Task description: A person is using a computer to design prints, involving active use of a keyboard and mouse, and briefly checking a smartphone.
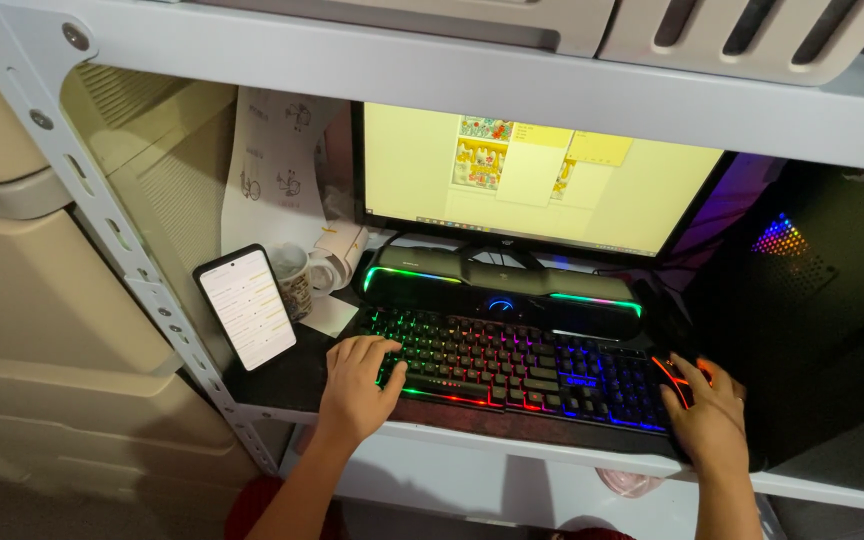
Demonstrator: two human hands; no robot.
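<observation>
My left hand (355, 385) lies palm down with fingers loosely spread on the left end of the keyboard (512, 365), whose keys glow in rainbow colours. My right hand (709, 412) cups the mouse (674, 380), lit red, just beside the keyboard's right end. Behind the keyboard sits a glowing speaker bar (500, 287), and behind that the monitor (532, 180), showing a yellowish screen. Left of the keyboard a phone (246, 306) stands propped, lit, with a mug (295, 280) beside it. A dark computer case (802, 290) stands to the right.
</observation>
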